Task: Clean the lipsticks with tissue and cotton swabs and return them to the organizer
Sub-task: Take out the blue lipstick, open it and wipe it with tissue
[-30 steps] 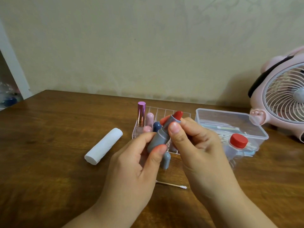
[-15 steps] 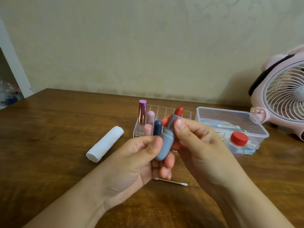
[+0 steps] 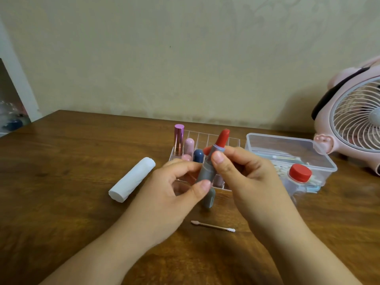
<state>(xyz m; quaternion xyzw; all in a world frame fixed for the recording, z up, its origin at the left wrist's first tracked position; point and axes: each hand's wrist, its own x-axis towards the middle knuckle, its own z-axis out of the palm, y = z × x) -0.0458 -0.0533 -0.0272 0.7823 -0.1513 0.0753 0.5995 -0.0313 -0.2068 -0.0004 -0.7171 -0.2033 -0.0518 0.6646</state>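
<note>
Lipstick (image 3: 213, 159) pinched in both hands, bullet extended

Base gripped between left hand (image 3: 174, 192) thumb and fingers, collar clamped by right hand (image 3: 246, 177) thumb and forefinger, probably to twist the red bullet out for wiping. Held tilted, just near of the organizer (image 3: 218, 140). Cap (image 3: 208, 198) lying below. Swab (image 3: 212, 225) nearer, within reach. Tissue (image 3: 132, 182) left; box (image 3: 287, 155) right.

Both forearms are bare to the frame's edge, with short, unpainted nails and no jewellery.
</note>
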